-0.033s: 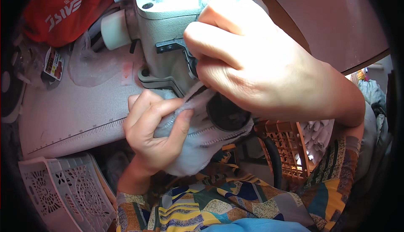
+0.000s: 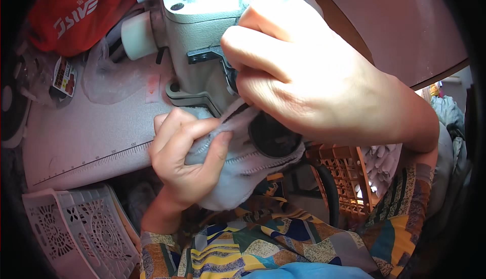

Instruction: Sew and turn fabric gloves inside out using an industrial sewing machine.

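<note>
White fluffy fabric [image 2: 228,188] with a stitched seam and a dark edge strip hangs in front of a pale green-grey sewing machine [image 2: 202,31]. My left hand [image 2: 185,155] is closed on the fabric's left side, with thumb and fingers pinching it. Over the front of the machine, my right hand [image 2: 293,71] is curled closed where the fabric's upper edge runs up beneath it. Its fingertips are hidden, as is the stitching spot behind it. Below this hand, a dark round disc [image 2: 275,135] sits against the fabric.
The grey worktop [image 2: 101,132] has a ruler scale along its front edge. A red bag [image 2: 71,11] and clear plastic bags [image 2: 109,74] lie at the back left. Low down stand a white plastic basket [image 2: 81,228] on the left and an orange-brown basket [image 2: 341,178] on the right.
</note>
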### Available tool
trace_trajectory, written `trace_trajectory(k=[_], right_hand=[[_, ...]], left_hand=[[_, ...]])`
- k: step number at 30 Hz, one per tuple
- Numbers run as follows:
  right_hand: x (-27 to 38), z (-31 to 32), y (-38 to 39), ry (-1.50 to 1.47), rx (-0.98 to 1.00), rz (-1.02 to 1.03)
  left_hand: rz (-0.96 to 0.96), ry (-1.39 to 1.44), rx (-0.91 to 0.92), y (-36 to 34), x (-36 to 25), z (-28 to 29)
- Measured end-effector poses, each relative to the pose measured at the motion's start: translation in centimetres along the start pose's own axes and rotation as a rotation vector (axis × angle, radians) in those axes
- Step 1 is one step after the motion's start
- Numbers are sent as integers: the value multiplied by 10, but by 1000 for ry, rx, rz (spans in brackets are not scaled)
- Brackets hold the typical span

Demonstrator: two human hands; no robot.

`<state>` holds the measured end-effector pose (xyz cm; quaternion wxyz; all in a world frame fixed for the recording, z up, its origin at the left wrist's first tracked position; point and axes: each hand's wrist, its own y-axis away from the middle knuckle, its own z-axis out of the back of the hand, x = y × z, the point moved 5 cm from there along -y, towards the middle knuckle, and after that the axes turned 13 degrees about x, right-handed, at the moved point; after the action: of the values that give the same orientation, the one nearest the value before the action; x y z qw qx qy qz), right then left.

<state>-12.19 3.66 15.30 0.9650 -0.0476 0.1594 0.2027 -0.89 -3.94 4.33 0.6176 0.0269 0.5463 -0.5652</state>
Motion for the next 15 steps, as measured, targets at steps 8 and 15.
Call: trace_trajectory(k=[8, 15], right_hand=[[0, 26, -2, -48, 119, -92], [-1, 64, 10, -5, 160, -144]], left_hand=[[96, 125, -61, 20, 23, -18], [7, 9, -101, 11, 3, -5]])
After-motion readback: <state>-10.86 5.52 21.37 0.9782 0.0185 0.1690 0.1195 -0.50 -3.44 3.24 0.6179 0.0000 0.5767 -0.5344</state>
